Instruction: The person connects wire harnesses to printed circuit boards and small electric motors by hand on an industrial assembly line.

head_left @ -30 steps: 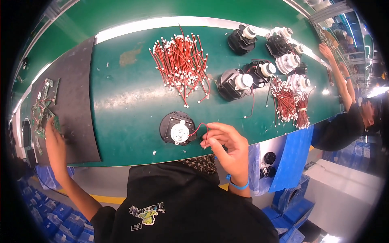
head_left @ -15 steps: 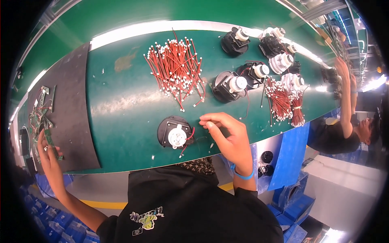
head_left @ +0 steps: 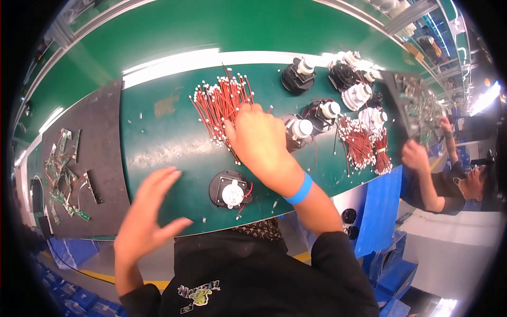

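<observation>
A loose pile of red and black wire leads with small white connectors [head_left: 215, 103] lies on the green bench. My right hand [head_left: 260, 138], with a blue wristband, reaches down into its right side. Its fingers curl inward, and whatever lies between them is hidden under the hand. My left hand [head_left: 150, 214] hovers at the bench's front edge, open, thumb and fingers apart, holding nothing. Between the hands, nearer to me, sits a round black fan-like unit [head_left: 214, 185] with a white motor [head_left: 232, 194] on top and a short red wire at its side.
On the black mat [head_left: 97, 132] at the left lie several green circuit boards [head_left: 63, 177] with wires. More black-and-white motor units [head_left: 322, 113] stand at the right, beside bundled red leads [head_left: 359, 138]. Farther right, another person's hand [head_left: 415, 155] is near a dark panel of boards [head_left: 420, 103].
My left hand has come off the circuit boards and moved right, empty. My right hand has moved up from beside the motor unit into the wire pile. Some boards on the mat have shifted.
</observation>
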Motion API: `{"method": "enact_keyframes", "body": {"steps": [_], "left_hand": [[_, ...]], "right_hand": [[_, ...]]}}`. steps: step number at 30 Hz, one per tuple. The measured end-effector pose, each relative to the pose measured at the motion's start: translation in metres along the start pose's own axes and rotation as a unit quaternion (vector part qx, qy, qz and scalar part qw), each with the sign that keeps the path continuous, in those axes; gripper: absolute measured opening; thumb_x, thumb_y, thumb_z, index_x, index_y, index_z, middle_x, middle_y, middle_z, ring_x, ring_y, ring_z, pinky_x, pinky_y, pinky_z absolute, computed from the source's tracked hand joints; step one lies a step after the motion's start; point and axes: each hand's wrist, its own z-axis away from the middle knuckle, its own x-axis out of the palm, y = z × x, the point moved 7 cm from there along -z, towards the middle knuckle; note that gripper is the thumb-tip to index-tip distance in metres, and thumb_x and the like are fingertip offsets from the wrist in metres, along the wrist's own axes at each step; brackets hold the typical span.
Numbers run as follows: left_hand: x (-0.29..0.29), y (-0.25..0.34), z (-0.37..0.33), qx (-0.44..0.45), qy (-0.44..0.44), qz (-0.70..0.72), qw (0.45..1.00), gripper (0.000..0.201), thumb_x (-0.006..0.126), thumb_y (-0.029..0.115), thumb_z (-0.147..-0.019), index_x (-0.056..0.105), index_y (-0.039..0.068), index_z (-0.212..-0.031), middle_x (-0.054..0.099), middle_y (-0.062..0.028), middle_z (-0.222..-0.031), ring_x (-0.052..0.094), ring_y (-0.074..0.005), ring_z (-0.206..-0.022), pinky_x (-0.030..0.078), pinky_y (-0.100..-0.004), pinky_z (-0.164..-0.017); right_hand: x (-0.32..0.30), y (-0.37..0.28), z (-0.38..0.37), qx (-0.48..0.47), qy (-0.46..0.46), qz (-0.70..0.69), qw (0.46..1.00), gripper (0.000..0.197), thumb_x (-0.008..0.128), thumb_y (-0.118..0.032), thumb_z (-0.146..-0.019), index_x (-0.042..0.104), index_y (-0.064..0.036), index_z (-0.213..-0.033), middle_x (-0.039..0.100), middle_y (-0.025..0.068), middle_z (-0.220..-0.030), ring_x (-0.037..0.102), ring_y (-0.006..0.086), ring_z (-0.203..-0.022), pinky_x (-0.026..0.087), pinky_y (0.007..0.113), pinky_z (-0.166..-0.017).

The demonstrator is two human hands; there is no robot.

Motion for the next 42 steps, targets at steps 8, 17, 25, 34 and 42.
{"method": "enact_keyframes", "body": {"steps": [8, 17, 25, 34, 42], "left_hand": [[0.043, 0.018, -0.068, 0.159, -0.109, 0.079, 0.978, 0.08, 0.078, 0.02, -0.071, 0.037, 0.005, -0.137, 0.042, -0.0185, -0.135, 0.04, -0.038, -0.126, 0.029, -0.0447, -0.11], [0.033, -0.007, -0.082, 0.172, -0.155, 0.072, 0.97, 0.07, 0.075, 0.019, -0.069, 0.045, 0.008, -0.131, 0.053, -0.0141, -0.126, 0.045, -0.0342, -0.122, 0.031, -0.0441, -0.11], [0.027, -0.018, -0.077, 0.204, -0.091, 0.121, 0.967, 0.069, 0.078, 0.016, -0.064, 0.05, 0.006, -0.127, 0.052, -0.0134, -0.125, 0.046, -0.0327, -0.121, 0.034, -0.0442, -0.105], [0.02, -0.019, -0.073, 0.247, -0.046, 0.11, 0.962, 0.065, 0.077, 0.017, -0.066, 0.051, 0.005, -0.124, 0.054, -0.0139, -0.121, 0.048, -0.0315, -0.118, 0.033, -0.044, -0.105], [0.007, -0.041, -0.077, 0.178, -0.065, 0.138, 0.972, 0.079, 0.075, 0.013, -0.067, 0.039, 0.004, -0.137, 0.055, -0.0117, -0.121, 0.046, -0.0307, -0.114, 0.033, -0.0399, -0.103]], "right_hand": [[-0.003, 0.011, 0.002, 0.01, 0.043, -0.116, 0.992, 0.02, 0.06, -0.019, -0.085, 0.056, -0.002, -0.077, 0.062, 0.017, -0.073, 0.062, 0.0368, -0.067, 0.048, 0.045, -0.058], [-0.003, 0.012, 0.004, 0.016, 0.016, -0.114, 0.993, 0.014, 0.057, -0.014, -0.088, 0.053, -0.0019, -0.083, 0.061, 0.0162, -0.068, 0.06, 0.0377, -0.061, 0.046, 0.046, -0.053], [-0.021, -0.001, 0.009, -0.018, 0.111, -0.073, 0.991, 0.009, 0.061, -0.01, -0.085, 0.056, -0.0027, -0.082, 0.059, 0.0124, -0.068, 0.06, 0.0311, -0.056, 0.045, 0.039, -0.047], [-0.019, 0.005, -0.019, 0.03, 0.07, -0.216, 0.973, 0.012, 0.055, -0.009, -0.087, 0.051, 0.0026, -0.086, 0.06, 0.0198, -0.08, 0.061, 0.0399, -0.071, 0.048, 0.047, -0.061], [0.01, 0.001, -0.048, 0.069, -0.047, -0.074, 0.994, 0.026, 0.06, -0.018, -0.086, 0.056, 0.0069, -0.079, 0.063, 0.0246, -0.071, 0.063, 0.042, -0.069, 0.051, 0.047, -0.064]]}}
